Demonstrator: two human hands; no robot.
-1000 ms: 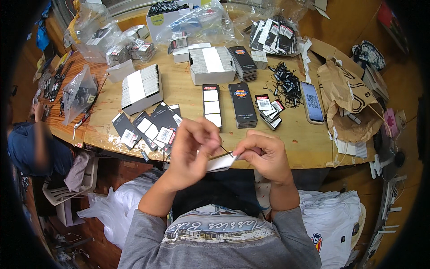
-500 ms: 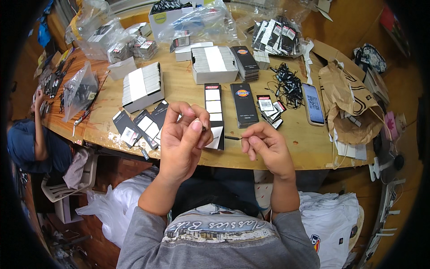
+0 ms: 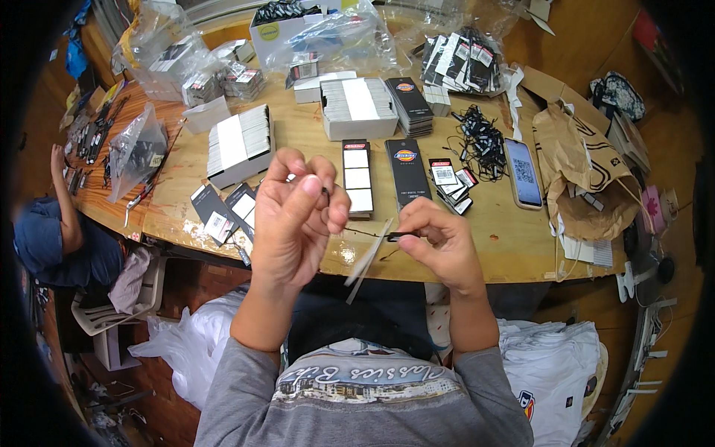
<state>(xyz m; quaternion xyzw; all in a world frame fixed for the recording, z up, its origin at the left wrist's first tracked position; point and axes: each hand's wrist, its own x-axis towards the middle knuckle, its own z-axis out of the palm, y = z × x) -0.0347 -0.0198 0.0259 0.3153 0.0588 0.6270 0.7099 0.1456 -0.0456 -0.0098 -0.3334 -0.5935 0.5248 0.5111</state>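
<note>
Above the table's front edge, my left hand (image 3: 292,220) is raised, its thumb and fingers pinched on a small black end piece of a thin cord (image 3: 361,233). The cord runs across to my right hand (image 3: 441,249), which pinches a black plastic string seal (image 3: 401,236). Between my hands a thin pale card tag (image 3: 363,262) is seen nearly edge-on, slightly blurred. Behind it on the table lie a stack of black tags with white panels (image 3: 357,179) and a stack of plain black tags (image 3: 410,173). Smaller barcode tags (image 3: 451,182) lie right of these.
A tangle of black string seals (image 3: 479,141) lies beside a phone (image 3: 524,173). White boxes of packed tags (image 3: 240,145) stand farther back, near plastic bags (image 3: 335,37). A brown paper bag (image 3: 585,160) is at right; another person's arm (image 3: 65,179) shows at far left.
The card tag has turned from showing its face to nearly edge-on, and it now hangs lower. My left hand has shifted slightly left. The black seal now shows at my right fingertips.
</note>
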